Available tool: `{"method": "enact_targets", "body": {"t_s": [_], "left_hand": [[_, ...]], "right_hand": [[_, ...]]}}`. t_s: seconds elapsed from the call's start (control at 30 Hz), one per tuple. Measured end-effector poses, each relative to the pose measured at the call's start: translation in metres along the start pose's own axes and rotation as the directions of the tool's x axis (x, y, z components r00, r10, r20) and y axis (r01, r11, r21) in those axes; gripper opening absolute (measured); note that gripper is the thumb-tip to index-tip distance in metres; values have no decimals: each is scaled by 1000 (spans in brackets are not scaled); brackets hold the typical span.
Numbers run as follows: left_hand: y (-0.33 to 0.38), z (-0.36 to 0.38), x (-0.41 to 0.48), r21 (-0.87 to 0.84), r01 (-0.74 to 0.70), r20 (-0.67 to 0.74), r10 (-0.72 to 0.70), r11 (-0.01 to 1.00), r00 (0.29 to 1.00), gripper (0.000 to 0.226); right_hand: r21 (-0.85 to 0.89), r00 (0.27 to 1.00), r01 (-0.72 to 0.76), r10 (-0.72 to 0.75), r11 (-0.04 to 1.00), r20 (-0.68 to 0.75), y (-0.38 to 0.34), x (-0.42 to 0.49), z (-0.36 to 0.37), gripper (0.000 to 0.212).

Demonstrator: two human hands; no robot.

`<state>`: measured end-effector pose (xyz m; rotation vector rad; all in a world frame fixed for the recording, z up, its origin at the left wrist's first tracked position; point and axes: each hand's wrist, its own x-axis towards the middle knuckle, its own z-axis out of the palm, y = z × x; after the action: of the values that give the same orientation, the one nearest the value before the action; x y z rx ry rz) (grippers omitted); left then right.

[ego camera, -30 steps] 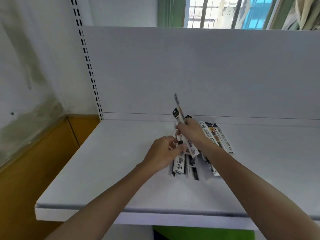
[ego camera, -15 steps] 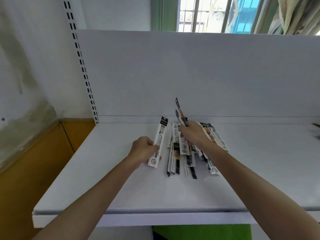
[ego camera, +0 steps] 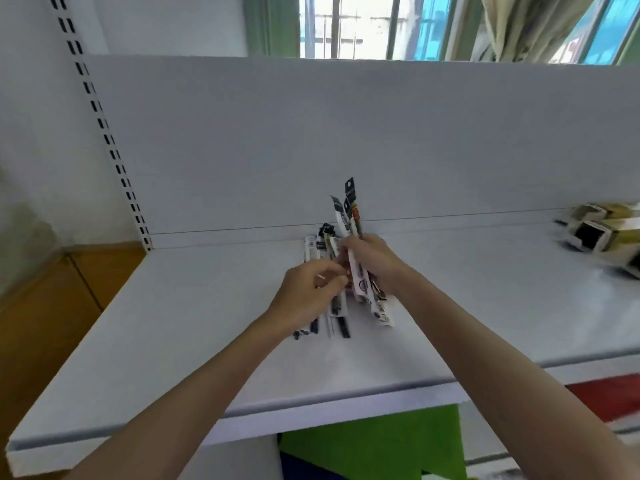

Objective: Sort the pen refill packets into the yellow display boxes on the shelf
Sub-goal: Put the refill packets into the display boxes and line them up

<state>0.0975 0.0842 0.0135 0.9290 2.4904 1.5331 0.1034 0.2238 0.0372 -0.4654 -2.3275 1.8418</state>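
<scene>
boxes: two or more yellow boxes (ego camera: 602, 233) lie on their sides at the far right of the shelf (ego camera: 173, 323), close to the back wall (ego camera: 346, 133). one shows a dark open end. they are blurry, so i cannot tell what is in them.
right hand: the right hand (ego camera: 372, 261) grips a bunch of packets (ego camera: 349, 209). its fingers (ego camera: 349, 247) are curled round the middle of the bunch. the black tops stick up past the hand and the bottom ends hang down below it.
left hand: the left hand (ego camera: 308, 289) is just beside the right hand, on top of the pile of packets (ego camera: 337, 317). its fingers (ego camera: 329, 277) are bent and touch the packets. i cannot tell if they pinch one or just rest there.
pile: the long thin packets lie flat in the middle of the shelf, under both hands. some ends poke out past the left hand, toward the front edge and toward the back wall.
gap: the boxes are well apart from the pile, with bare white shelf between them.
around: a rail (ego camera: 104, 133) with dark slots runs up the left side. a window (ego camera: 363, 26) and a curtain (ego camera: 519, 26) show over the back wall. a brown cupboard (ego camera: 52, 306) is at the left. a green thing (ego camera: 374, 445) and a red thing (ego camera: 606, 396) sit lower than the shelf.
</scene>
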Motion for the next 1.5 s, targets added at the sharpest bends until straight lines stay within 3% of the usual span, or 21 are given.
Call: {"method": "enact_targets", "body": {"t_s": [0.17,0.4,0.53,0.7,0.83,0.97,1.03,1.1,1.17,1.27,1.37,1.5], "left_hand": [[38,69,20,52,-113,174,102,992,979,11],[107,203,45,122,-245,296,200,962,934,13],[150,297,49,97,-328,386,268,940,882,15],[189,392,51,37,-391,407,343,920,847,18],[204,432,57,83,-407,419,339,910,842,20],[210,447,71,116,-408,427,326,906,843,20],[211,449,82,133,-414,421,327,900,846,19],[211,450,95,151,-420,409,330,895,851,18],[211,451,110,170,-428,402,334,887,852,17],[213,453,134,189,-414,394,318,890,863,16],[218,453,157,190,-388,363,303,902,881,13],[232,454,172,208,-381,316,307,901,898,11]], "right_hand": [[-140,994,43,-56,989,-95,17,-22,-86,25],[-230,947,-89,11,969,-322,63,-71,-241,36],[-458,880,-198,-49,867,-472,102,-107,-344,30],[-530,828,-358,-2,769,-561,139,-144,-441,34],[-584,827,-356,-45,729,-560,151,-155,-486,18],[-579,837,-331,-52,745,-544,162,-138,-516,52],[-574,835,-318,-63,754,-546,165,-124,-522,55],[-658,841,-309,-126,687,-527,160,-108,-527,62],[-780,856,-306,-200,546,-476,151,-90,-535,75],[-870,922,-221,-196,441,-334,140,-58,-549,83],[-913,980,-122,-101,391,-174,135,-28,-556,80],[-931,997,-25,-58,365,-49,131,-2,-563,51]]}}
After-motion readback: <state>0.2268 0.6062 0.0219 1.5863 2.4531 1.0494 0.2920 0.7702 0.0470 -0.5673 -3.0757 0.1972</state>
